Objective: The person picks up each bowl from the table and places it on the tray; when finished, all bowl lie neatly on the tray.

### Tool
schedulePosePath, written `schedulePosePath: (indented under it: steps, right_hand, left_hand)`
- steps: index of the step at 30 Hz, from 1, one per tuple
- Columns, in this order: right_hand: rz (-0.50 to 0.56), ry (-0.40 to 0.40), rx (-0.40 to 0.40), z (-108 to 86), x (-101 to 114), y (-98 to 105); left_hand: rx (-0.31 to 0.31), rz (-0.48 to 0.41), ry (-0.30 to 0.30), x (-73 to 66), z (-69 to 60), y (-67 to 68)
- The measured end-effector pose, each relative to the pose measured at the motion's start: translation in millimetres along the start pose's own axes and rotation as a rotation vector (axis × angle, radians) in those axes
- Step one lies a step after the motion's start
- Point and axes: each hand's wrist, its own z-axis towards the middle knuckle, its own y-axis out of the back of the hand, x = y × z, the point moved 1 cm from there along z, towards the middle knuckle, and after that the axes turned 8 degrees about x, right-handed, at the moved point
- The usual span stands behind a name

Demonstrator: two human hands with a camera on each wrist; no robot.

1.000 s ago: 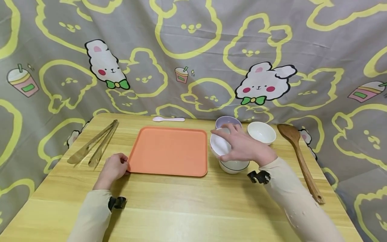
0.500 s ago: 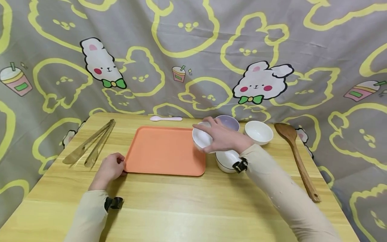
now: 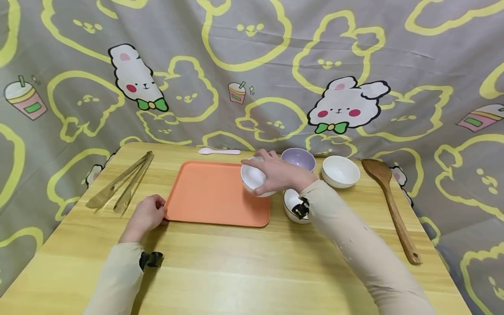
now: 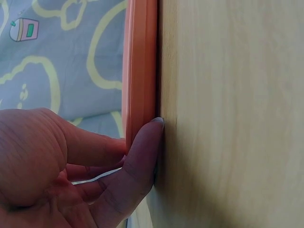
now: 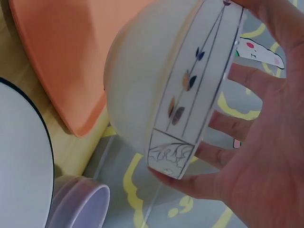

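Observation:
My right hand (image 3: pixel 277 173) grips a white bowl (image 3: pixel 253 177) by its rim, fingers and thumb spread across it. Held above the right part of an orange tray (image 3: pixel 220 192), the bowl has a patterned band (image 5: pixel 183 95) below its rim in the right wrist view. At the tray's near left corner, my left hand (image 3: pixel 147 215) pinches the edge. The left wrist view has the thumb and a finger on either side of the tray's edge (image 4: pixel 141 71). A dark-rimmed white bowl (image 3: pixel 290 202), partly hidden by my right wrist, stands right of the tray.
Behind my right hand is a purple bowl (image 3: pixel 298 158), with another white bowl (image 3: pixel 340 171) to its right. A wooden spatula (image 3: pixel 393 210) lies at the far right. Metal tongs (image 3: pixel 122 183) lie on the left, and a small pink spoon (image 3: pixel 218 151) along the back edge.
My right hand has carried the white bowl leftward, from above the dark-rimmed bowl to over the tray's right part. The left hand keeps its place at the tray corner.

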Motion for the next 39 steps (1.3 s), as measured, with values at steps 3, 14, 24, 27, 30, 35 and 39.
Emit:
schedulePosePath:
  steps: [3,14,24,27,30,35,39]
  right_hand:
    - [-0.001,-0.007,0.02,4.8,0.6,0.8]
    - [-0.011,0.012,0.066,32.5,6.8,-1.0]
    - [0.014,0.025,0.081,66.0,20.5,-1.6]
    - [0.024,0.004,0.088,77.4,25.6,-3.8]
    - [0.021,0.0,0.093,90.5,30.9,-7.5]
    - [0.002,0.011,0.103,109.0,41.1,-12.4]
    - [-0.009,0.011,0.094,120.2,50.6,-14.5]
  left_hand:
    - [0.005,0.005,-0.011,-1.8,1.1,0.4]
    - [0.021,0.005,-0.001,-0.8,0.5,0.3]
    - [0.011,0.019,-0.005,-1.8,0.2,1.3]
    - [0.011,0.036,0.0,-1.6,-0.2,1.7]
    - [0.017,0.043,0.01,-0.1,-1.0,1.3]
    - [0.036,0.024,0.012,0.6,0.8,1.5]
    - [0.027,0.033,0.003,0.7,2.4,2.6]
